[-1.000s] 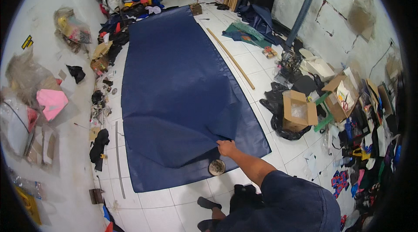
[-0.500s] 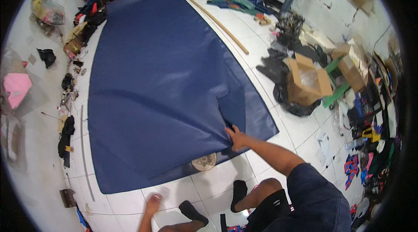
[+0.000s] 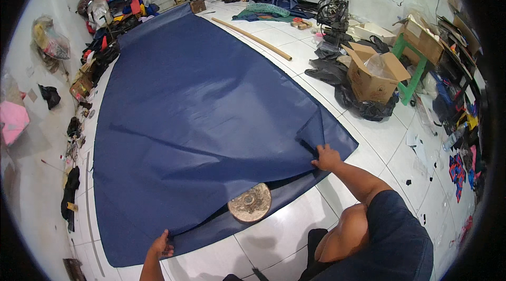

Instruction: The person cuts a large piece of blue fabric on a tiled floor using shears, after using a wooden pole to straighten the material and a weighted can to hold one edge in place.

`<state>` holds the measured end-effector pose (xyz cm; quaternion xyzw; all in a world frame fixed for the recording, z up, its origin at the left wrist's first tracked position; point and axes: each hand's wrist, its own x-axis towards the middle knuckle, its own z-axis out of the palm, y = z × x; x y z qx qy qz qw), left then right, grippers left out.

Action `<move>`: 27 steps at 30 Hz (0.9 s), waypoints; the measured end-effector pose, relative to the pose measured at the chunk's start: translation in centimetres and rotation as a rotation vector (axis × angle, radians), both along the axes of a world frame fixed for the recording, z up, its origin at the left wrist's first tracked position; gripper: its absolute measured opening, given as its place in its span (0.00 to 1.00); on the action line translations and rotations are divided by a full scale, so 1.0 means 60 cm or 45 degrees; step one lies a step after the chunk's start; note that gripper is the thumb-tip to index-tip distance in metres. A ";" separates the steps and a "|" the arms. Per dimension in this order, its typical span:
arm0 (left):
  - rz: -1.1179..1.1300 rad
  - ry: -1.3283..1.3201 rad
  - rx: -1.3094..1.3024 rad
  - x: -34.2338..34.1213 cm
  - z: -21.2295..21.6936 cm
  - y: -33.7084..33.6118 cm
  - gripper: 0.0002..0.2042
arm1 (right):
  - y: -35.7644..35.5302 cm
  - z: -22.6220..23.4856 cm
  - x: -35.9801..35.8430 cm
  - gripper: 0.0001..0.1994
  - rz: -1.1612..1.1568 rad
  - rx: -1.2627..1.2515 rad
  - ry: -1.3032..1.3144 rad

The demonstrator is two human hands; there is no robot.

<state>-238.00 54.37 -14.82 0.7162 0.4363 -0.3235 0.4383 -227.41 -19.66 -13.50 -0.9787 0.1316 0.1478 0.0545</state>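
Observation:
A large dark-blue sheet (image 3: 211, 107) with a leathery sheen lies spread over the floor in front of me, one layer over another. My right hand (image 3: 328, 158) grips the upper layer near its right end, where the material folds up in creases. At the near left edge my left hand (image 3: 159, 245) has its thumb and fingers about the upper layer's border, the fingertips partly hidden. Between my hands, a round, worn stone-like disc (image 3: 251, 203) with a central knob rests on the lower layer. The upper layer covers part of its far side.
A wooden pole (image 3: 253, 39) lies beyond the sheet's right side. An open cardboard box (image 3: 371, 78) stands by black plastic bags and a green stool (image 3: 408, 65). Heaped cloth and bags (image 3: 113, 9) line the left wall. White tiles (image 3: 263, 241) border the sheet.
My left hand has moved from above the tiles to the sheet's near edge. My right hand has drawn the upper layer rightward, and more of the disc shows. The view has shifted.

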 end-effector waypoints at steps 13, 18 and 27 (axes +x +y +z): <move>1.021 -0.572 -0.007 -0.054 -0.116 0.158 0.30 | -0.035 -0.074 -0.020 0.27 -0.738 1.028 0.291; 0.904 -0.474 -0.236 -0.012 -0.113 0.047 0.27 | -0.107 -0.096 0.006 0.15 -1.174 1.330 -0.176; 1.283 -0.891 0.045 0.003 -0.065 -0.020 0.34 | -0.143 -0.033 0.120 0.19 -1.009 1.125 -1.083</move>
